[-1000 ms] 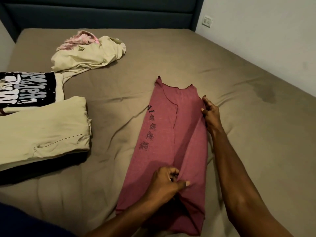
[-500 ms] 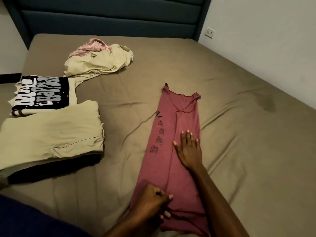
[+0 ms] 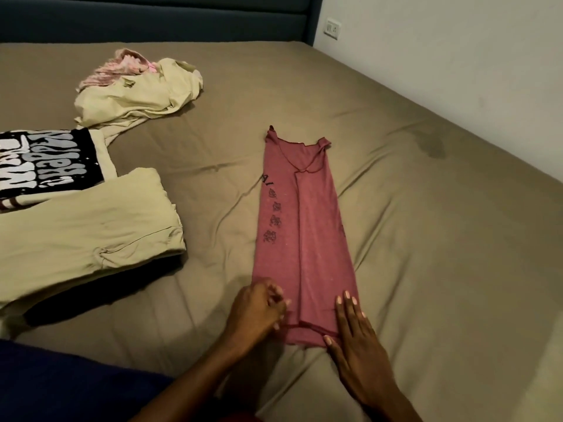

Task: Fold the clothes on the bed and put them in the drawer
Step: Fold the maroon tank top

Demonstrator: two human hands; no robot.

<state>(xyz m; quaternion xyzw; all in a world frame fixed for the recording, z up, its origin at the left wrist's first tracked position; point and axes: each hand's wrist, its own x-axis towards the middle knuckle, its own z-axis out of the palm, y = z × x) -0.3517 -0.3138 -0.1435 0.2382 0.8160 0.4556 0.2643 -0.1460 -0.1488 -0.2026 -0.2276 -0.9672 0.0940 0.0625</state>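
Maroon cotton top, folded lengthwise into a narrow strip, lies on the olive-brown bed sheet at the centre of the frame. Its long axis runs from the lower centre up toward the top of the frame, the neckline and shoulder straps at the far end and the hem at the near end, with a column of small dark prints along its left edge. At the lower centre, the left hand has its fingers curled in and pinches the hem's left corner. Just to its right, the right hand lies flat with fingers straight and close together, the fingertips resting on the strip's right edge and the thumb touching the hem. At the left of the frame sits a folded pale green garment, with a black printed shirt with white lettering behind it. In the upper left lies a crumpled pale green garment touching a bunched pink cloth. A dark blue padded headboard spans the top, and a white wall socket sits at the upper right.
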